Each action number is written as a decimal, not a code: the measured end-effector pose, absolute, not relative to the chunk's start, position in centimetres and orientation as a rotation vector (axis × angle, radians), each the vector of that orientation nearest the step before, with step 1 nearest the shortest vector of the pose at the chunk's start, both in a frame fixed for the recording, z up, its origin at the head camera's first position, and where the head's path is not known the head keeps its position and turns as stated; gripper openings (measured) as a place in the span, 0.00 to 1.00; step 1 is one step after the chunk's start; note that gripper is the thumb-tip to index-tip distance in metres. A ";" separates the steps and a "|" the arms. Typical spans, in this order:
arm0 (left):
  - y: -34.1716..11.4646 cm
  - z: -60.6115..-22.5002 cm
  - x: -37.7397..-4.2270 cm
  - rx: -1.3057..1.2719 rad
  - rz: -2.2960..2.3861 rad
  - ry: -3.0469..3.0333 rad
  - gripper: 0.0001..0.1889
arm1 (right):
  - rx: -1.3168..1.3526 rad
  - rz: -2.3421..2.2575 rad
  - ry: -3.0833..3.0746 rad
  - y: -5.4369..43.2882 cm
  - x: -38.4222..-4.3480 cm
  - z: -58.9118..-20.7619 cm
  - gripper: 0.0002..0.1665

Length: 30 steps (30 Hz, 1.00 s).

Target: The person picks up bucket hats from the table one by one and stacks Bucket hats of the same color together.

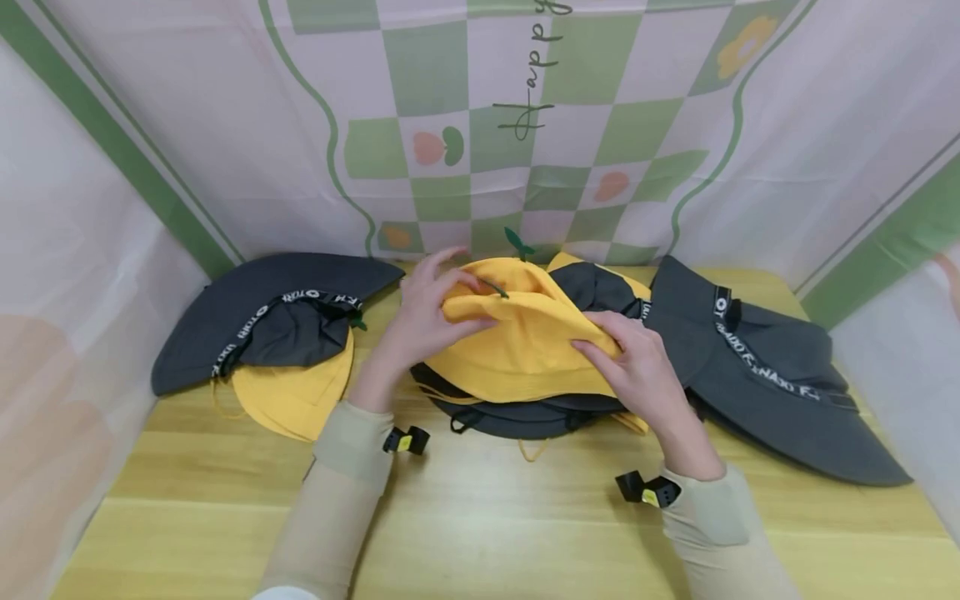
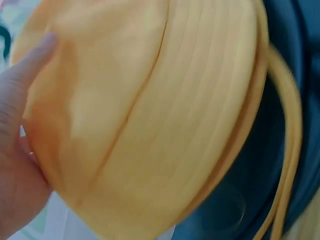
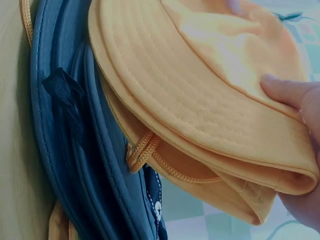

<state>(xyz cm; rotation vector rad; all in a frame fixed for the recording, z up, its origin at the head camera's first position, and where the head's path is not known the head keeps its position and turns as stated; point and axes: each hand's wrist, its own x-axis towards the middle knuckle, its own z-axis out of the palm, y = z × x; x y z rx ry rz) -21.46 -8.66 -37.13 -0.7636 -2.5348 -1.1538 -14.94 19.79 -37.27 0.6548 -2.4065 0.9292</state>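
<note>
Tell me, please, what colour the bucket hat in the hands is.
The bucket hat is yellow, clearest in the head view.

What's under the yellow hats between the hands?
Under the yellow hats, dark brims show, with a black strap at one edge. Anything deeper is covered; how many hats lie there cannot be told.

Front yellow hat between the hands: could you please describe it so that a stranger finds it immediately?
On the table, find the dark hats in the middle. Over them, the left hand and right hand hold the front yellow hat. It partly hides another yellow hat behind it.
</note>
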 end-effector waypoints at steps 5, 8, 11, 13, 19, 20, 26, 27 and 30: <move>-10.2 -37.2 -21.8 -0.880 -1.177 -2.577 0.12 | 0.704 0.918 -2.374 19.8 -14.9 -37.2 0.18; -9.9 -37.2 -21.8 -0.891 -1.236 -2.506 0.11 | 0.667 0.895 -2.399 20.0 -14.9 -37.1 0.18; -9.1 -37.3 -21.6 -0.842 -1.273 -2.395 0.10 | 0.595 0.857 -2.456 20.3 -14.8 -36.9 0.17; -8.5 -37.4 -21.4 -0.811 -1.274 -2.329 0.09 | 0.533 0.839 -2.505 20.4 -14.8 -36.7 0.17; -7.0 -37.6 -20.8 -0.716 -1.227 -2.238 0.18 | 0.352 0.839 -2.589 20.3 -14.9 -36.6 0.19; -6.9 -37.6 -20.8 -0.700 -1.217 -2.235 0.20 | 0.343 0.842 -2.588 20.3 -15.0 -36.7 0.19; -6.9 -37.7 -20.9 -0.665 -1.134 -2.308 0.21 | 0.383 0.878 -2.537 20.0 -15.0 -36.9 0.15; -7.1 -37.7 -20.9 -0.666 -1.110 -2.337 0.21 | 0.394 0.881 -2.528 20.0 -15.0 -36.8 0.15; -7.8 -37.3 -20.9 -0.662 -1.036 -2.449 0.21 | 0.420 0.893 -2.503 20.2 -14.9 -36.7 0.16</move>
